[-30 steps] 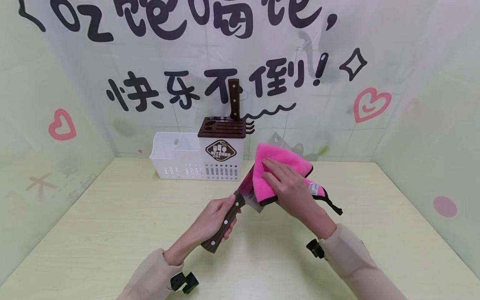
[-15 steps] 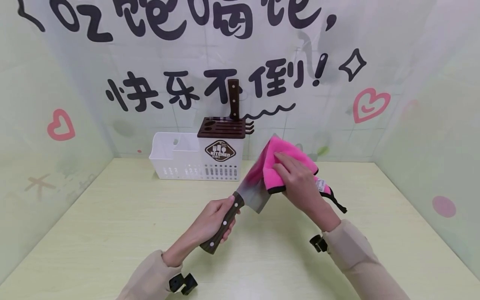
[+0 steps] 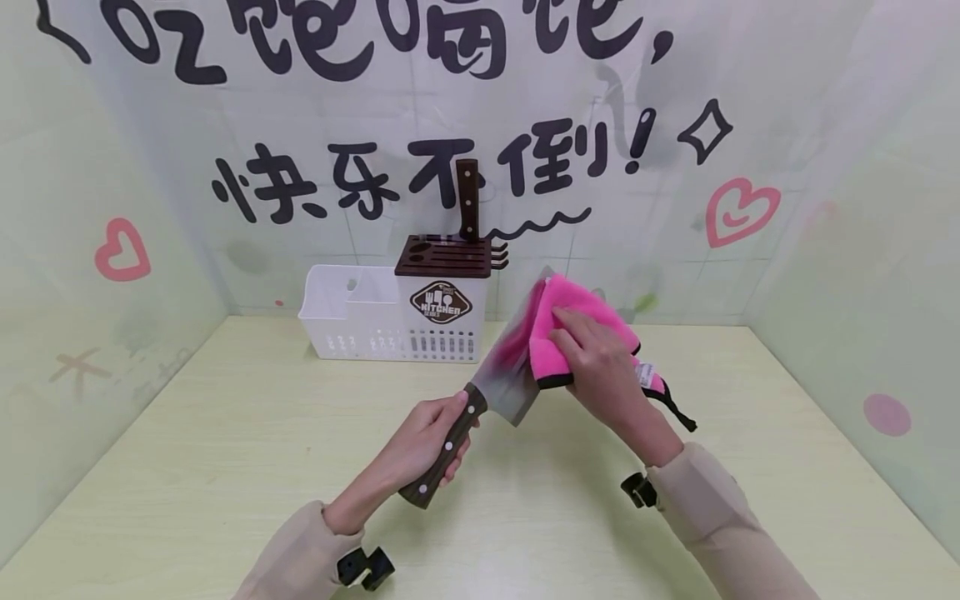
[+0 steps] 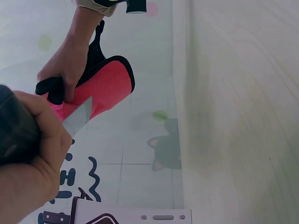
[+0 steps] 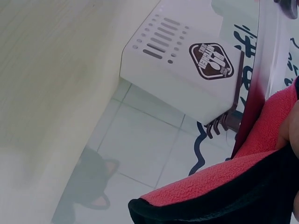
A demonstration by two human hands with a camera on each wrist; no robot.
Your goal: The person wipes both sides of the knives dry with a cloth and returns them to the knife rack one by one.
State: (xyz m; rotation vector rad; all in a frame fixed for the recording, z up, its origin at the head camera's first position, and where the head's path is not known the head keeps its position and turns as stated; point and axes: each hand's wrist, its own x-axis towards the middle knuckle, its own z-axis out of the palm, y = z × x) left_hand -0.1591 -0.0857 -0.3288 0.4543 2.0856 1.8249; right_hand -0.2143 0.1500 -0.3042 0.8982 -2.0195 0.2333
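Note:
My left hand [image 3: 427,435] grips the dark riveted handle [image 3: 448,450] of a cleaver. Its wide steel blade [image 3: 501,382] points up and away to the right, above the table. A pink cloth [image 3: 551,357] with black edging is folded over the outer part of the blade. My right hand [image 3: 603,362] pinches the cloth there, fingers on the near face and the thumb hidden in this view. In the left wrist view a blade corner [image 4: 83,116] shows beside the pink cloth [image 4: 112,88]. The right wrist view shows the cloth [image 5: 210,179] against the blade [image 5: 268,51].
A white plastic holder [image 3: 442,333] with a brown slotted top stands at the back of the pale table [image 3: 225,467]. One riveted-handled knife [image 3: 468,200] stands in it. An open white basket [image 3: 326,329] adjoins on the left. Printed walls [image 3: 675,275] enclose the table.
My right hand and the cloth have slid up and right along the blade toward its far end, uncovering more steel near the handle. My left hand and the cleaver have hardly moved.

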